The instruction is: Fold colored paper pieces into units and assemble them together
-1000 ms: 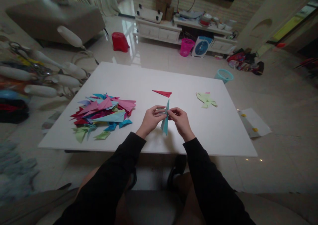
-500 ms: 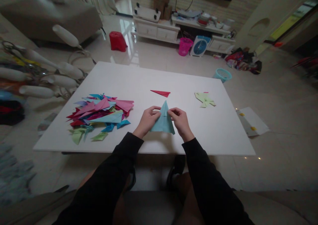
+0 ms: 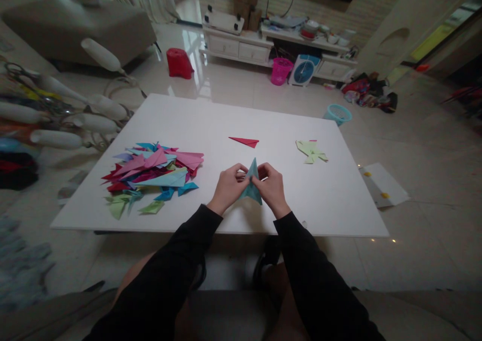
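A light blue folded paper [image 3: 253, 193], pointed at its far end, is held between both hands over the front middle of the table. My left hand [image 3: 230, 184] pinches its left side with thumb and fingers. On the other side my right hand [image 3: 271, 184] grips the right edge, the two thumbs close together at the paper's middle. The sides of the paper bend toward each other. Just beyond lies a red folded paper plane [image 3: 246, 142]. Part of the blue paper is hidden behind the fingers.
A pile of colourful folded papers [image 3: 156, 167] covers the left of the white table [image 3: 278, 130]. Pale green folded paper [image 3: 312, 151] lies at the right. Past the table stand a blue basket [image 3: 338, 114], a pink bin [image 3: 281, 71] and a red stool [image 3: 179, 63].
Both hands have come closer together. The blue paper, spread wide and fairly flat before, is now bent along its length and looks narrower.
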